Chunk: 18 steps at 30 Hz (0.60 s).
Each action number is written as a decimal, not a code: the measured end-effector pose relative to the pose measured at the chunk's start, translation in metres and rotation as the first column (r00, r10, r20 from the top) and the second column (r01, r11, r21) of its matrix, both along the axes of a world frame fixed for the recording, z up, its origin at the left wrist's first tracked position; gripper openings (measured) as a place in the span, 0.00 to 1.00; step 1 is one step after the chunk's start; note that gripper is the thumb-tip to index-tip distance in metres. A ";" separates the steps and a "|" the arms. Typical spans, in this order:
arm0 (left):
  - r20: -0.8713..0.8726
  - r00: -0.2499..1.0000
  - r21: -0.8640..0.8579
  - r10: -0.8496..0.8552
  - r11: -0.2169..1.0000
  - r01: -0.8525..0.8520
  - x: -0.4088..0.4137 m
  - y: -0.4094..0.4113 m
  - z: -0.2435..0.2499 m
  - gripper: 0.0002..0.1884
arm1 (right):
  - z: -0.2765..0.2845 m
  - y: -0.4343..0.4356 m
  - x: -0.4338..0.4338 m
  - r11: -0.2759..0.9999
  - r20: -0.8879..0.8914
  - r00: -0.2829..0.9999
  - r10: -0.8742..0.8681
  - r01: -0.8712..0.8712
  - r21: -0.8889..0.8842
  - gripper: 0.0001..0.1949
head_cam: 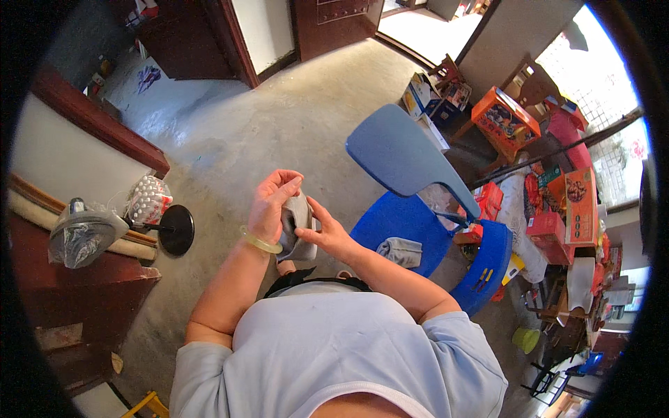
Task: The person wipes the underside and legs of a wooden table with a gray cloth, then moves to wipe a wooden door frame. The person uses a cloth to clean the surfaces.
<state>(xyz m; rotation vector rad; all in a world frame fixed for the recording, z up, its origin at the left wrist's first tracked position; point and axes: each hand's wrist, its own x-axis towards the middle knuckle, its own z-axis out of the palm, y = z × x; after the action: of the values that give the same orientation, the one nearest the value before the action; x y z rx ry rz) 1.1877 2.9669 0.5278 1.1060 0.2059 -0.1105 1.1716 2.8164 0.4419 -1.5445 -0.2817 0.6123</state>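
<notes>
A grey folded cloth (300, 224) is held up in front of my body, over the floor. My left hand (267, 206) is at its left edge, thumb and fingertips close together near its top; a pale bangle (261, 242) circles that wrist. From the other side my right hand (330, 231) grips it with thumb and fingers. The cloth has a dark fold or opening facing my left palm. Another grey cloth bundle (400, 252), rolled or folded, lies on the blue seat (381, 219) of a chair to my right.
The chair's grey-blue writing tablet (397, 151) juts out ahead of its seat. At left stand a black round-based stand (176, 230) and a plastic-wrapped fan-like object (86, 235). Boxes, including an orange carton (504, 117), crowd the right side. A green bucket (526, 339) sits lower right.
</notes>
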 end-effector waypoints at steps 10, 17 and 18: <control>0.033 0.995 0.080 -0.090 0.993 0.087 0.006 0.155 0.003 0.12 | -0.012 0.129 0.034 0.997 0.025 0.998 0.050 -0.052 0.065 0.26; 0.089 0.963 0.895 -0.254 0.445 0.035 -0.004 0.252 0.001 0.17 | 0.031 0.205 0.069 0.904 -0.448 0.880 -0.156 0.310 0.294 0.15; 0.096 0.963 0.914 -0.251 0.406 0.014 -0.006 0.264 -0.006 0.17 | 0.037 0.215 0.072 0.880 -0.490 0.862 -0.131 0.329 0.342 0.14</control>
<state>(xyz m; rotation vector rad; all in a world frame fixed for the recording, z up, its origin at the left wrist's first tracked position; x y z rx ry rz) 1.1820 3.2307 0.5215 2.2605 -0.0631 -0.0022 1.2434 3.0310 0.4789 -0.9640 0.1347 0.6501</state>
